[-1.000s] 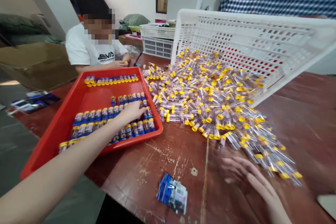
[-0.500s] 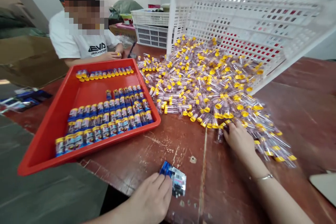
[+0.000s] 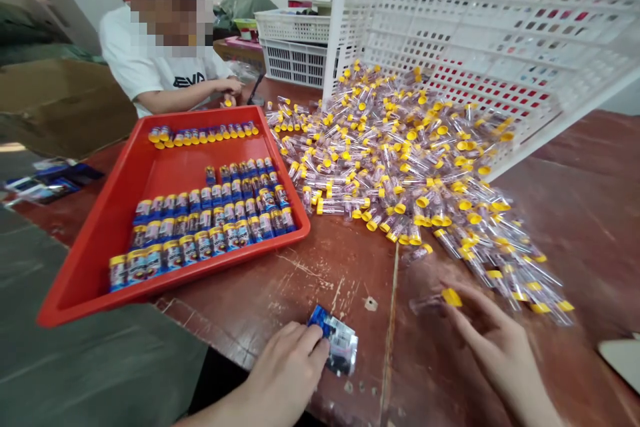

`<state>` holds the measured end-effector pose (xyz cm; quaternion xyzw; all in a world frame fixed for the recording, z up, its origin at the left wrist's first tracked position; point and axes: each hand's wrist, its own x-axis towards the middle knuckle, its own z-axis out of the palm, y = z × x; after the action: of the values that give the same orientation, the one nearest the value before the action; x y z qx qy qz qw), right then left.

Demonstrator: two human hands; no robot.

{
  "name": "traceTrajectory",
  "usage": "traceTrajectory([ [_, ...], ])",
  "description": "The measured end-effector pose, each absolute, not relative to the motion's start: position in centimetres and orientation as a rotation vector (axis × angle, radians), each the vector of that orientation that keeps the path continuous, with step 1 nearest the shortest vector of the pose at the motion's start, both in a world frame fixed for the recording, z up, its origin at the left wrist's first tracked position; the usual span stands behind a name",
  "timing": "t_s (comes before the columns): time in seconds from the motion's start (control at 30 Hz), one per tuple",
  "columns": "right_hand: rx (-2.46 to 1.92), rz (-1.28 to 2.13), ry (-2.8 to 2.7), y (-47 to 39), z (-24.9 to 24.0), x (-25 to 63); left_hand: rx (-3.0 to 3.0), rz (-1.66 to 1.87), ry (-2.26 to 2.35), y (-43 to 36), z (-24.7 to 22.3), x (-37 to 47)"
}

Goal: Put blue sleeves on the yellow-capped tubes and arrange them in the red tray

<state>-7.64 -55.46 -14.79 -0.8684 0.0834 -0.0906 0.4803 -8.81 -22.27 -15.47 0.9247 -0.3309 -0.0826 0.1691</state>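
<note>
My right hand (image 3: 493, 330) pinches a clear plastic tube (image 3: 427, 305) by its yellow cap, just above the brown table. Its clear end points left and is smeared by motion. Under the curled fingers of my left hand (image 3: 293, 360) is a small blue and silver packet (image 3: 343, 343), whose printed right part with a barcode sticks out at the table's front edge. A large heap of clear tubes with yellow caps (image 3: 380, 167) spreads beyond my right hand. One loose capped tube (image 3: 419, 253) lies at the heap's near edge.
At left, a red tray (image 3: 175, 163) holds rows of yellow-capped tubes with blue wrappers. A tilted white crate (image 3: 450, 47) stands behind the heap. Across the table a person in a white shirt (image 3: 150, 73) works with their hands. More crates (image 3: 293, 63) stand behind.
My right hand has drawn back from the heap toward me, bringing a yellow-capped tube. My left hand stays on the packet. The other person's hands have moved slightly.
</note>
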Motion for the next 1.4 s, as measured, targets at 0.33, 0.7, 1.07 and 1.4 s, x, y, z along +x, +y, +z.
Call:
traceTrajectory([
  [0.33, -1.954, -0.119, -0.298, -48.0, -12.5, -10.8, 2.194, -0.617, -0.226, -22.7, -13.4, -6.6],
  [0.7, -1.91, 0.072, -0.197, -48.7, -12.9, -10.8, 1.876, -0.536, -0.243, -23.2, -12.2, -6.9],
  [1.07, -0.724, 0.539, 0.22, -44.1, -15.9, -12.4, 2.007, -0.161, -0.695, -23.6, -12.1, -8.5],
  [1.4, -0.412, 0.618, 0.141, -41.5, -15.5, -13.0, 2.034, 0.165, -0.841, -24.3, -12.4, -8.8],
])
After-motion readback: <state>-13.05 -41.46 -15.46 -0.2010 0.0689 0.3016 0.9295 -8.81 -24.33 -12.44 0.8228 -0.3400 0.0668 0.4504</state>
